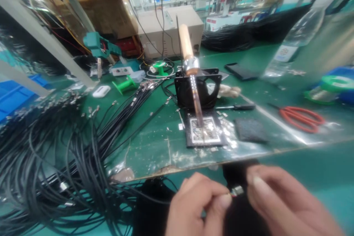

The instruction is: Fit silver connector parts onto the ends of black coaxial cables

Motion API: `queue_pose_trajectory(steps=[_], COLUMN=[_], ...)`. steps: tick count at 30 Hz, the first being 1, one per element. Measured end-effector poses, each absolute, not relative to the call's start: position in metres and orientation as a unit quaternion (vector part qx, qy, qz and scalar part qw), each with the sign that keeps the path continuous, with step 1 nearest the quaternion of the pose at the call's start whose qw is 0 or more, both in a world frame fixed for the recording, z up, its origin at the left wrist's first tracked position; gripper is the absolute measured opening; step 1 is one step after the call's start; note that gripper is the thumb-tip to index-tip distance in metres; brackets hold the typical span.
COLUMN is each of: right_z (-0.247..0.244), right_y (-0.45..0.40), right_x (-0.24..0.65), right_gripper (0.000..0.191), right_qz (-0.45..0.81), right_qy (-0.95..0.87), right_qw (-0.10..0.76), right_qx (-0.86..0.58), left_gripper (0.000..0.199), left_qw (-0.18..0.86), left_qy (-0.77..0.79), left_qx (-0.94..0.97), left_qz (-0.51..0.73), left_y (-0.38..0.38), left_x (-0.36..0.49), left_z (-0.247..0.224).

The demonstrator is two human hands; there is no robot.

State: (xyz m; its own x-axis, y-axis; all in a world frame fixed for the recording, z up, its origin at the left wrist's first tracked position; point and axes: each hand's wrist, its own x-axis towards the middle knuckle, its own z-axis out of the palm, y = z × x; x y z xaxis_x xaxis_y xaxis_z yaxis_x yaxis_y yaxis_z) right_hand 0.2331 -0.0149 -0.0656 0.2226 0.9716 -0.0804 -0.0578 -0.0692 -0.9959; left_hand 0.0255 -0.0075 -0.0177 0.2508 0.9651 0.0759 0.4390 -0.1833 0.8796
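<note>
My left hand (199, 202) is closed, thumb and forefinger pinching the end of a black cable (155, 198). Short thin wires, one of them red, come out past the fingertips to a small pale connector (237, 191). Just right of it, my right hand (284, 199) has its thumb pressed to the fingers; blur hides whatever they may hold. Both hands are below the table's front edge. Beyond them a soldering iron (193, 70) with a wooden handle leans tip-down over a dark pad (190, 141) with a white-framed square.
A big bundle of black cables (83, 162) spreads over the left side. Behind the iron stands a black fan (182, 90). Red-handled scissors (301, 118), a dark block (251, 131), a solder spool (329, 86) and a plastic bottle (293, 48) lie or stand to the right.
</note>
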Motion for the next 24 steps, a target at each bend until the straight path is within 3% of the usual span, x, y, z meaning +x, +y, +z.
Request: queue_pose_trajectory(steps=[7, 16, 21, 24], right_z=[-0.033, -0.024, -0.027, -0.026], right_y=[0.000, -0.006, -0.004, -0.001], right_x=[0.201, 0.184, 0.185, 0.184], right_gripper=[0.064, 0.039, 0.034, 0.043], right_qz=[0.405, 0.462, 0.408, 0.358], right_qy=[-0.464, -0.525, -0.558, -0.566], right_qw=[0.539, 0.438, 0.448, 0.477], right_qx=[-0.574, -0.566, -0.567, -0.568], left_gripper=[0.020, 0.017, 0.025, 0.029], left_qw=[0.445, 0.508, 0.514, 0.508], left_qy=[0.537, 0.562, 0.572, 0.586], left_qx=[0.632, 0.571, 0.563, 0.563], left_qz=[0.338, 0.317, 0.301, 0.287], left_y=[0.007, 0.005, 0.005, 0.006], left_x=[0.014, 0.010, 0.014, 0.015], left_z=[-0.001, 0.005, 0.005, 0.006])
